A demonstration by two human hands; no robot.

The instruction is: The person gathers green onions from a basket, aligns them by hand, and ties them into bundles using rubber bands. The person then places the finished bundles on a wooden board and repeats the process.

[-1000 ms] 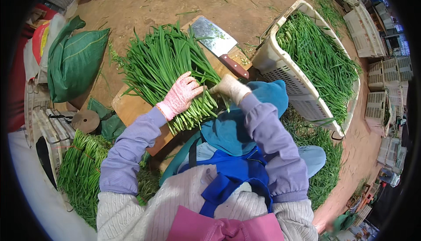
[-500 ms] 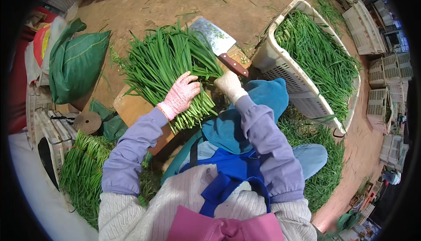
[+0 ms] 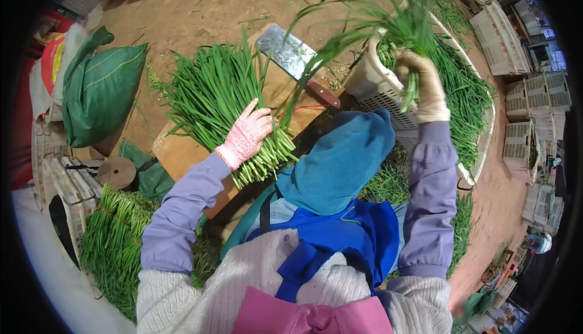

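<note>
On a wooden board [image 3: 182, 150] in front of me lies a broad pile of garlic chives [image 3: 206, 85], leaves pointing away and pale stems toward me. My left hand [image 3: 246, 132], in a pink patterned glove, lies across the stem side with its fingers stretched out. In a pale glove, my right hand [image 3: 425, 88] is closed round a smaller bunch of chives [image 3: 413, 24] over the near-left rim of a white crate [image 3: 384, 82]. That bunch's leaf tips are blurred. A cleaver [image 3: 288, 48] with a brown handle lies at the board's far right, touched by neither hand.
Loose chives [image 3: 467, 91] fill the crate. At the left stand a stuffed green sack [image 3: 100, 91], a roll of twine [image 3: 117, 172] and tied chive bundles [image 3: 112, 231]. More greens [image 3: 388, 182] lie between my lap and the crate. Stacked crates [image 3: 501, 36] line the right side.
My right hand has moved from the pile to the right and lifted a bunch of chives over the crate. The pile is narrower at its right side. My left hand has stayed on it.
</note>
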